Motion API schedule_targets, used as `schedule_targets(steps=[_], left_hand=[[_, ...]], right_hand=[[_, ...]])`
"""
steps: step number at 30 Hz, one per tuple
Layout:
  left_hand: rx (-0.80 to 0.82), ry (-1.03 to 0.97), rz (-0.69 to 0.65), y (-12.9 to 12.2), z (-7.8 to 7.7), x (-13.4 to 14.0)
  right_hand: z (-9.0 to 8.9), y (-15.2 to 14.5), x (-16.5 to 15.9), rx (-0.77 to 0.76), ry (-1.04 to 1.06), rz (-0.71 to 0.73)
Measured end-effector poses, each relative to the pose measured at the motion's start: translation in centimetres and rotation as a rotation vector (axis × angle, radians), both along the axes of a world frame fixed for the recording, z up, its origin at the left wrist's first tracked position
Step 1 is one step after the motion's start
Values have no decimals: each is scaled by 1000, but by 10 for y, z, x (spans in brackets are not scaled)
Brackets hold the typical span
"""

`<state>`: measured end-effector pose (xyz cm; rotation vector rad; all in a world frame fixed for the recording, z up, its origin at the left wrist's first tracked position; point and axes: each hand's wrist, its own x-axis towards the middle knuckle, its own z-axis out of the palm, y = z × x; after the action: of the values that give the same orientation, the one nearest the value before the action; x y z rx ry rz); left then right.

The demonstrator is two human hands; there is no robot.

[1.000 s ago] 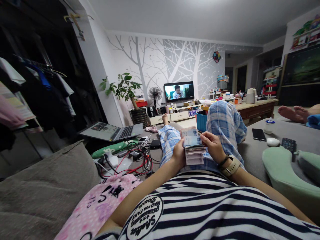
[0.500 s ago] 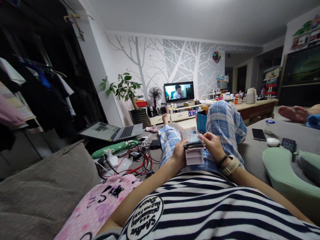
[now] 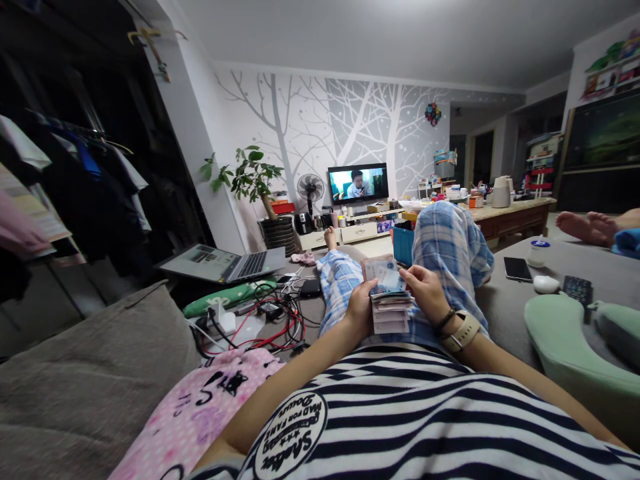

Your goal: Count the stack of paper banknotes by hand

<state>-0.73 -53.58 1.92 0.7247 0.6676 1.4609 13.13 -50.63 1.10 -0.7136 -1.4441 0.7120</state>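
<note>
A folded stack of banknotes point(image 3: 391, 321) is between my hands, above my lap. My left hand point(image 3: 360, 308) grips the stack from its left side, with the thumb over the top. A bluish note point(image 3: 388, 279) lies uppermost, and the pale lower ends of the stack hang down toward my shirt. My right hand point(image 3: 424, 288) pinches the right edge of that bluish note between thumb and fingers. Below the stack lie the blue plaid trousers point(image 3: 443, 240) on my raised knee and outstretched leg.
An open laptop point(image 3: 225, 263) and tangled cables point(image 3: 280, 317) lie to my left. To the right are a phone point(image 3: 518, 269), a white mouse point(image 3: 546, 285), a remote point(image 3: 577, 289) and a green neck pillow point(image 3: 555, 340). Another person's feet point(image 3: 585, 228) rest beyond them.
The bluish top note now shows more of its face, and the lower ends of the stack are more fanned. Both hands stay in nearly the same place.
</note>
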Motion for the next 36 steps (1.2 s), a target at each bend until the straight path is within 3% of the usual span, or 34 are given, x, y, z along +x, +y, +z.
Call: schedule_targets(steps=[6, 16, 36], left_hand=[[-1, -37, -113, 2, 0, 0], [52, -28, -87, 5, 1, 1], [14, -4, -91, 8, 1, -1]], right_hand=[[2, -4, -1, 27, 25, 39], [7, -13, -2, 55, 59, 110], [10, -15, -2, 42, 37, 97]])
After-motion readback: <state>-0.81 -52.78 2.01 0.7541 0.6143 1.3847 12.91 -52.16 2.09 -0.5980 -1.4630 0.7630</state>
